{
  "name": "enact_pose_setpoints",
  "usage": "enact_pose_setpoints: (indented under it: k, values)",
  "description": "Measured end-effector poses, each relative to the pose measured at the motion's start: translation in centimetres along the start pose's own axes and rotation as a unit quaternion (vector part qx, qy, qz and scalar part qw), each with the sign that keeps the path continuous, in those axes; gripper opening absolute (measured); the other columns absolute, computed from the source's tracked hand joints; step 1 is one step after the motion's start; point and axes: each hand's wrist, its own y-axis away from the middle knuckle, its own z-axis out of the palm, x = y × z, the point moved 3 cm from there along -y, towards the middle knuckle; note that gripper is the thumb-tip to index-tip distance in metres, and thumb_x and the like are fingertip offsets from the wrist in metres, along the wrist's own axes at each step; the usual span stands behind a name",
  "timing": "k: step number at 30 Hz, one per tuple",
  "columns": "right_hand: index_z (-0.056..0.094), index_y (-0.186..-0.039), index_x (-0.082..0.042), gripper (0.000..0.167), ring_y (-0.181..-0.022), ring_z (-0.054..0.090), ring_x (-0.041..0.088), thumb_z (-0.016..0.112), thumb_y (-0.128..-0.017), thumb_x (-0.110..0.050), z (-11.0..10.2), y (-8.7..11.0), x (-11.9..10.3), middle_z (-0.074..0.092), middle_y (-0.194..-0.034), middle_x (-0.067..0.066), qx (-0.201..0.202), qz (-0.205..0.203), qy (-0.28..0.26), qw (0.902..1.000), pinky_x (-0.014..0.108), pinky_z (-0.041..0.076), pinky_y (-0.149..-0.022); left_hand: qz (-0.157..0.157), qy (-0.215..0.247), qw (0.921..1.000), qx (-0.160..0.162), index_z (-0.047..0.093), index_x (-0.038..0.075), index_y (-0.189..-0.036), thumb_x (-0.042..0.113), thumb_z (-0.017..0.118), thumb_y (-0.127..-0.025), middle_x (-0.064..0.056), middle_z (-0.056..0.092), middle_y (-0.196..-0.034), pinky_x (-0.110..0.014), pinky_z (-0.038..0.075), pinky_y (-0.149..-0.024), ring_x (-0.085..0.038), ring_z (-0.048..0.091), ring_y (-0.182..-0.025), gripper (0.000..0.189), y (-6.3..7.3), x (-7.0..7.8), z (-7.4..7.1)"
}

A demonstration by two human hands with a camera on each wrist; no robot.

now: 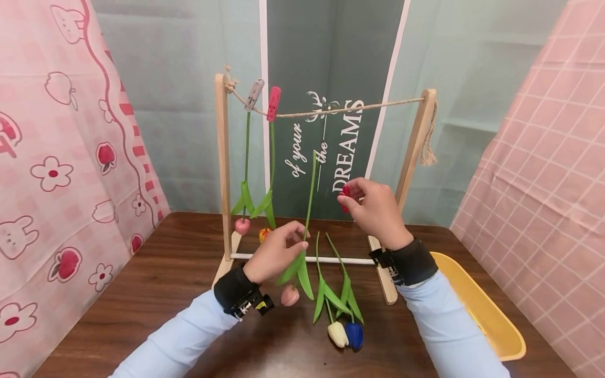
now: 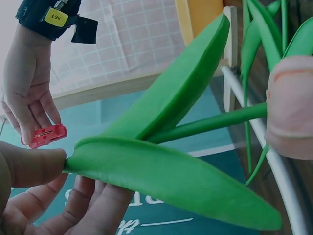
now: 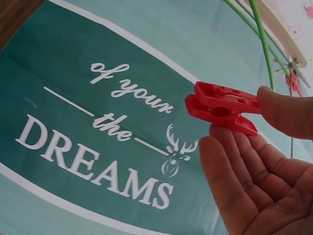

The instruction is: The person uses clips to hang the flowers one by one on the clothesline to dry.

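Observation:
My left hand [image 1: 276,251] pinches a pale pink artificial tulip [image 1: 290,296] by its stem near the leaves, bloom down and stem end up. In the left wrist view its green leaves [image 2: 181,161] fill the middle. Held between the thumb and fingers of my right hand [image 1: 380,212] is a red clothespin [image 3: 222,105], below the rope [image 1: 321,112] and apart from it. From that rope a pink tulip [image 1: 242,226] hangs under a grey clothespin [image 1: 254,95], and an orange-yellow tulip [image 1: 264,234], partly hidden by my left hand, under a pinkish-red clothespin [image 1: 273,104].
A wooden frame [image 1: 222,168] carries the rope, with a white bar [image 1: 340,260] low between its legs. White [image 1: 337,334] and blue [image 1: 354,336] tulips lie on the brown table [image 1: 142,294]. The yellow tray [image 1: 501,328] stands at the right, partly behind my arm.

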Motion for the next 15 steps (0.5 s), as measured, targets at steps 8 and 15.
enact_pose_setpoints:
  k: [8, 15]
  values:
    - [0.066, -0.102, 0.002, 0.023, -0.069, 0.063, 0.02, 0.076, -0.086, -0.012, -1.1, -1.7, -2.0, 0.067, -0.084, 0.011, 0.025, -0.057, -0.008, 0.998, 0.037, 0.052, -0.066, 0.014, -0.023, 0.9988, 0.042, 0.059, 0.012, -0.103, 0.007, 0.065, -0.094, 0.001, 0.062, -0.083, -0.032, 0.046, -0.067, -0.014, 0.058, -0.07, 0.012, -0.7, 0.7, -1.3]
    - [0.066, -0.101, 0.002, 0.022, -0.071, 0.065, 0.019, 0.075, -0.087, -0.012, -2.7, -3.5, -3.9, 0.068, -0.086, 0.011, 0.043, -0.077, -0.019, 0.996, 0.037, 0.055, -0.07, 0.031, -0.039, 0.9966, 0.066, 0.06, 0.011, -0.102, 0.007, 0.065, -0.093, -0.001, 0.063, -0.082, -0.031, 0.045, -0.063, -0.015, 0.057, -0.069, 0.011, -1.5, 1.5, -2.3]
